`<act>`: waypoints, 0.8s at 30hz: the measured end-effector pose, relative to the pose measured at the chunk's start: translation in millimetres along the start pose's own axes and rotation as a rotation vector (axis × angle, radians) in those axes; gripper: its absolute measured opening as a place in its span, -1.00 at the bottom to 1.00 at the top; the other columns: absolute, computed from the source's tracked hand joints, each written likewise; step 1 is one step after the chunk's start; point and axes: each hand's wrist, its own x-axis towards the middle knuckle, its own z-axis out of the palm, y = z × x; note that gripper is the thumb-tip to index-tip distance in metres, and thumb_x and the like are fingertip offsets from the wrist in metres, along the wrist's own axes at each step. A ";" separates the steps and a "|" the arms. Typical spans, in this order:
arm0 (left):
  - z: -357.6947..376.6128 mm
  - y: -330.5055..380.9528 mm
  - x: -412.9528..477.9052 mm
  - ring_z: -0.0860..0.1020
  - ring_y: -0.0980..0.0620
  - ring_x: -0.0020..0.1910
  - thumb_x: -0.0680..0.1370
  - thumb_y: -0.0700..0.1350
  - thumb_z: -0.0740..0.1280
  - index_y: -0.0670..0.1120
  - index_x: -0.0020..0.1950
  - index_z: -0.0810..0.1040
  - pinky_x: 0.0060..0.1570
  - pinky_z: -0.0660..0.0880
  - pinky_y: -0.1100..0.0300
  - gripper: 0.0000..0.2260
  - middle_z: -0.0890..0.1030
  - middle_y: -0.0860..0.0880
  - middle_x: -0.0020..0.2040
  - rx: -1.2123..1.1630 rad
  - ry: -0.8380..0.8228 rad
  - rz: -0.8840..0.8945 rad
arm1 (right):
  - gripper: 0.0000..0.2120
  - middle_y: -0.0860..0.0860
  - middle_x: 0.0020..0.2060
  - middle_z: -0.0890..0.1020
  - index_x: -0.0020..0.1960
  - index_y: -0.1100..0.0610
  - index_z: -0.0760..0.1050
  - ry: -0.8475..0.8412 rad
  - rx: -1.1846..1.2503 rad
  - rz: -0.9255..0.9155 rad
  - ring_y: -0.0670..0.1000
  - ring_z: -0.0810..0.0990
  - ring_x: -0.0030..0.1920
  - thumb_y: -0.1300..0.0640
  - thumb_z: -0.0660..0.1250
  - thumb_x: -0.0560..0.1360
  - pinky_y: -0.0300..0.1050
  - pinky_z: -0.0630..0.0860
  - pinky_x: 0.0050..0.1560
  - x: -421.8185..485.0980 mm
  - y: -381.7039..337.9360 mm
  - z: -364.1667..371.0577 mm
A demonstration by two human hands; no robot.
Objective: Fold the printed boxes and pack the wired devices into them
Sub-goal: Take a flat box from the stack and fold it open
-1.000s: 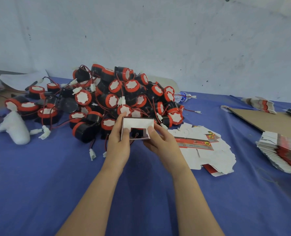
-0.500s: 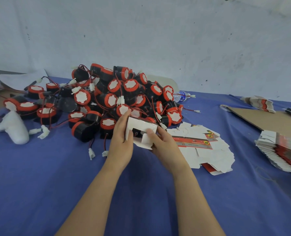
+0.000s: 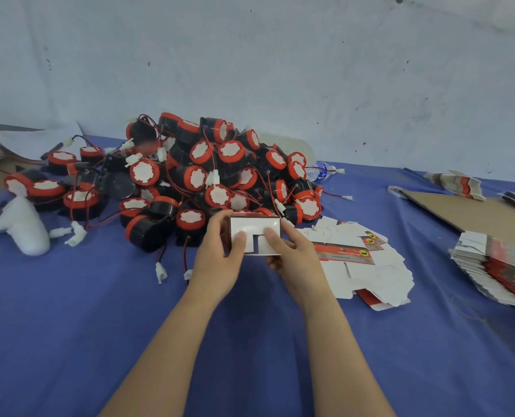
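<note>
- Two hands hold one half-folded printed box (image 3: 254, 233) between them, just above the blue bench (image 3: 69, 311), at the near edge of the heap of wired devices (image 3: 208, 176).
- My left hand (image 3: 217, 260) grips the box's left end. Its fingers are wrapped behind and its thumb presses on the white flap facing me.
- My right hand (image 3: 295, 260) grips the right end the same way, with its thumb on the neighbouring flap.
- The box's long axis runs left to right across my view. A stepped seam shows between the flaps, so I judge this end is being closed and is not yet locked.
- What the next move turns on: the heap lies just beyond the box and to its left. The nearest red-capped device (image 3: 190, 219) sits just beside my left knuckles.
- That makes the left hand the nearer one for a pick, while the right would have to reach across the box.
- I cannot see the box's far side, so I cannot tell whether that end is open. I expect the box must be turned before loading.
- The red and black leads in the heap are tangled, so lifting one device could drag its neighbours along.
- Flat box blanks (image 3: 361, 266) lie near my right hand, and a taller stack of blanks (image 3: 497, 266) sits well apart on the right.
</note>
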 end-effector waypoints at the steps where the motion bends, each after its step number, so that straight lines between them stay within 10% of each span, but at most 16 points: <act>1: 0.0 -1.8 -0.2 0.48 0.14 0.23 0.62 -0.20 0.24 0.13 0.27 0.36 0.25 0.48 0.07 -0.70 0.51 0.16 0.18 0.003 0.016 -0.010 | -0.78 -0.01 -0.20 0.70 0.16 -0.06 0.54 -0.025 0.012 0.001 -0.10 0.57 -0.31 0.17 0.31 0.57 -0.28 0.49 -0.36 -0.5 -0.1 0.9; 6: 1.7 4.0 -1.3 0.39 0.18 0.34 0.60 -0.32 0.18 0.32 0.33 0.24 0.28 0.44 0.18 -0.45 0.42 0.18 0.34 0.001 -0.005 0.061 | -0.69 -0.04 -0.07 0.72 0.05 -0.12 0.54 -0.028 0.094 0.003 0.02 0.65 -0.07 0.29 0.28 0.55 -0.17 0.56 -0.18 0.3 -0.3 2.4; 12: 7.4 4.6 -5.5 0.07 0.66 0.27 0.60 -0.24 0.21 0.19 -0.08 0.52 0.13 0.23 0.62 -0.70 0.19 0.16 0.44 0.128 -0.050 0.165 | -0.74 0.00 -0.22 0.69 0.07 0.01 0.59 0.051 0.269 0.083 -0.10 0.53 -0.40 0.32 0.27 0.55 -0.30 0.48 -0.39 3.3 -1.1 1.7; 16: 7.8 6.0 -9.7 0.13 0.28 0.49 0.41 0.28 0.33 0.27 -0.07 0.53 0.34 0.40 0.10 -0.84 0.23 0.12 0.49 0.157 -0.100 0.132 | -0.79 0.01 -0.12 0.71 0.12 0.04 0.59 0.057 0.315 0.115 -0.09 0.64 -0.27 0.26 0.28 0.56 -0.29 0.55 -0.29 3.4 -0.3 -0.8; 20: 3.6 6.6 -4.4 0.47 0.07 0.27 0.55 0.05 0.31 0.24 -0.12 0.44 0.07 0.44 0.34 -0.91 0.49 0.06 0.27 0.174 0.189 0.153 | -0.73 0.07 0.00 0.67 0.25 0.08 0.52 -0.066 0.362 0.088 -0.05 0.66 -0.19 0.03 0.24 0.60 -0.19 0.58 -0.16 1.6 -3.7 13.6; 24: 3.1 4.6 -0.3 0.53 0.19 0.10 0.57 -0.09 0.32 0.19 0.40 0.24 -0.02 0.55 0.31 -0.53 0.45 0.32 0.11 0.015 0.290 0.067 | -0.66 0.01 0.18 0.60 0.34 -0.06 0.37 -0.030 0.118 -0.087 -0.09 0.64 0.07 0.14 0.27 0.59 -0.18 0.62 -0.04 -1.4 2.8 35.2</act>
